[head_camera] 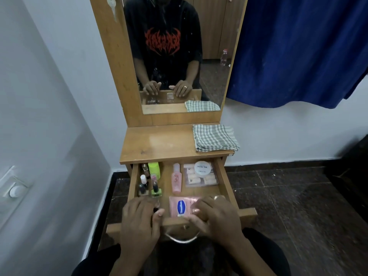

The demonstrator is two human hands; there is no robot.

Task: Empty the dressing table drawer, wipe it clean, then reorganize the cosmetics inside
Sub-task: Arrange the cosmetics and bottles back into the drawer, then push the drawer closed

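Observation:
The wooden drawer [224,182] of the dressing table is pulled out. Along its left side stand small nail polish bottles [143,185] and a lime-green bottle [154,170]. A pink bottle [176,181] lies in the middle. At the back right, a white round jar [202,169] sits on a clear box of false nails [200,179]. A pink sachet with a blue logo [180,207] lies at the front. My left hand [139,222] rests over the drawer's front left edge. My right hand [216,216] rests on the front right, fingertips touching the sachet.
A folded green-checked cloth [216,137] lies on the right of the tabletop [159,142]. The mirror [175,56] above reflects me. A blue curtain [298,46] hangs at the right, and a wall with a switch [16,191] stands close on the left. The drawer's metal handle [182,239] hangs below my hands.

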